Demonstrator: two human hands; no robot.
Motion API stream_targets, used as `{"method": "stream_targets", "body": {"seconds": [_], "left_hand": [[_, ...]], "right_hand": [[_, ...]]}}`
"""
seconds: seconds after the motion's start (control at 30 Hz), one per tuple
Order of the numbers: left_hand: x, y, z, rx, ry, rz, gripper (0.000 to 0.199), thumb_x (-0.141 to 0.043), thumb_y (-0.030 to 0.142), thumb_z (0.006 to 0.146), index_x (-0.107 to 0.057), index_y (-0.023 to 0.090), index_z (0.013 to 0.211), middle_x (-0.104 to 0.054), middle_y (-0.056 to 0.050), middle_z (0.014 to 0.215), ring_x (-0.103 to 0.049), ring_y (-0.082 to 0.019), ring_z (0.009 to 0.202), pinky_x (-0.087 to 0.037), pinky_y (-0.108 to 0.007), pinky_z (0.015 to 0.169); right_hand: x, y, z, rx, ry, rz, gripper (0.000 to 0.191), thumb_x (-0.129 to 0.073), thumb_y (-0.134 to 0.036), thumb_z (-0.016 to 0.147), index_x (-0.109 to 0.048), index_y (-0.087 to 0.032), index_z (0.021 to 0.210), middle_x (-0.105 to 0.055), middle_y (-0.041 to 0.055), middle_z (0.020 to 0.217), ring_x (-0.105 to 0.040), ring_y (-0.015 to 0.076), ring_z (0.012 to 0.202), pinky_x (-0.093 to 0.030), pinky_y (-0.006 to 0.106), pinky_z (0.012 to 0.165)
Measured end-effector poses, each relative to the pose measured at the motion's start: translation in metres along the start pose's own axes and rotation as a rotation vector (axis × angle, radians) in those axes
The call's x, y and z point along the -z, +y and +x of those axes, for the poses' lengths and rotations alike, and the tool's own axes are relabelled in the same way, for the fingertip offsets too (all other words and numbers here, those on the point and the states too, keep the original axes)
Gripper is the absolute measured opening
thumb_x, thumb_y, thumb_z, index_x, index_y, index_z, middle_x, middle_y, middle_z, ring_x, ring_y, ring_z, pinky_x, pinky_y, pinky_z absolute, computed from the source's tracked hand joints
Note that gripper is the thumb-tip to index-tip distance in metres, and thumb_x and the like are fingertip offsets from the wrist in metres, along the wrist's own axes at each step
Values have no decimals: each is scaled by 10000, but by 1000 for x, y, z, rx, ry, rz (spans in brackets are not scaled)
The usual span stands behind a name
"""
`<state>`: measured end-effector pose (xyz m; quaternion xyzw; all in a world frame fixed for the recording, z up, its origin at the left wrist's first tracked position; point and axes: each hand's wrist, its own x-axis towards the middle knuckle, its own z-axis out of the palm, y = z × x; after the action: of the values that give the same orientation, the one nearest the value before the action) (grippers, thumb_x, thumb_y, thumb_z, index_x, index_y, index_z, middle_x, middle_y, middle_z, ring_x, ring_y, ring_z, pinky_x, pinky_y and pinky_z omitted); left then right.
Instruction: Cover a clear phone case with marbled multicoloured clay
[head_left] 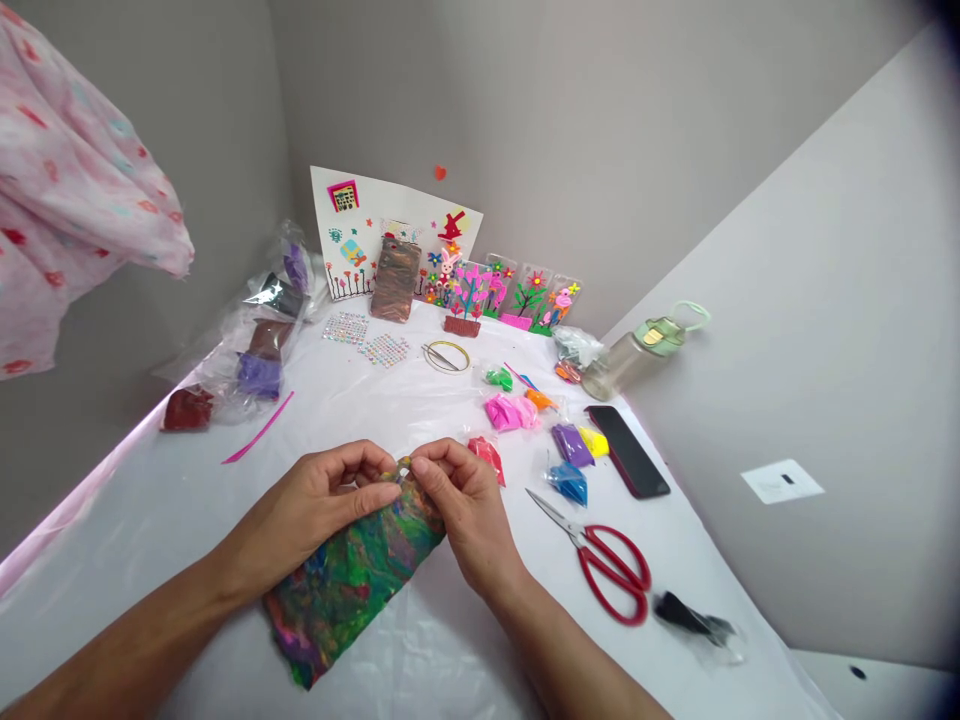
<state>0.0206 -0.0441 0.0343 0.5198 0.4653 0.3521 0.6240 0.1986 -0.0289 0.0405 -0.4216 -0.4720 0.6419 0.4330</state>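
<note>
A flat phone case covered in marbled green, blue, red and purple clay lies tilted just above or on the white table; which of the two, I cannot tell. My left hand pinches its upper edge beside a small pale opening. On the other side of that opening, my right hand grips the top corner, thumb on the clay face. The fingertips of both hands nearly meet there. Fingers behind the case are hidden.
Red-handled scissors lie at right, near a black phone and a bottle. Bagged clay sits ahead. Decorated cases and a brown case lean at the back. Clay packets and a pink strip lie left.
</note>
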Motion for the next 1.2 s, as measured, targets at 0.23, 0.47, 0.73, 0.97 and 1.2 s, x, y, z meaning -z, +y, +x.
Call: {"method": "stream_targets", "body": {"seconds": [0.23,0.47,0.73,0.97,1.2], "left_hand": [[1,-2,1,-35,23,96,296,-613,516,897,-655,223,894,-646,12,822,-576,-176,771,-430,-265,666],[-2,-3,1,-53,49,84,295,-629,526,886,-651,239,949,-666,11,883,-598,-193,833,-447,-283,711],[0,1,3,-2,16,8,310,-650,528,865,-637,221,906,-656,11,854,-587,-183,798,-437,-269,678],[2,3,1,-10,24,34,311,-596,536,902,-667,235,925,-638,23,840,-577,-165,789,-432,-251,685],[0,-2,1,-19,8,77,304,-601,538,902,-650,240,935,-652,16,871,-582,-182,820,-440,-266,700]], "right_hand": [[-2,0,0,12,-12,-12,292,-726,-445,807,-619,-175,775,-465,-67,539,-360,75,483,-234,227,462],[-1,2,1,26,-17,7,274,-726,-421,813,-619,-170,778,-462,-71,536,-360,67,478,-239,216,455],[-2,4,0,46,-14,-3,263,-721,-408,822,-630,-166,779,-477,-59,554,-377,72,496,-246,218,463],[1,0,-3,57,-46,-55,287,-684,-437,860,-645,-160,796,-482,-45,603,-385,76,535,-264,216,485],[0,-1,-1,9,-55,-11,255,-715,-387,824,-616,-163,754,-470,-63,563,-368,67,502,-266,212,472]]}}
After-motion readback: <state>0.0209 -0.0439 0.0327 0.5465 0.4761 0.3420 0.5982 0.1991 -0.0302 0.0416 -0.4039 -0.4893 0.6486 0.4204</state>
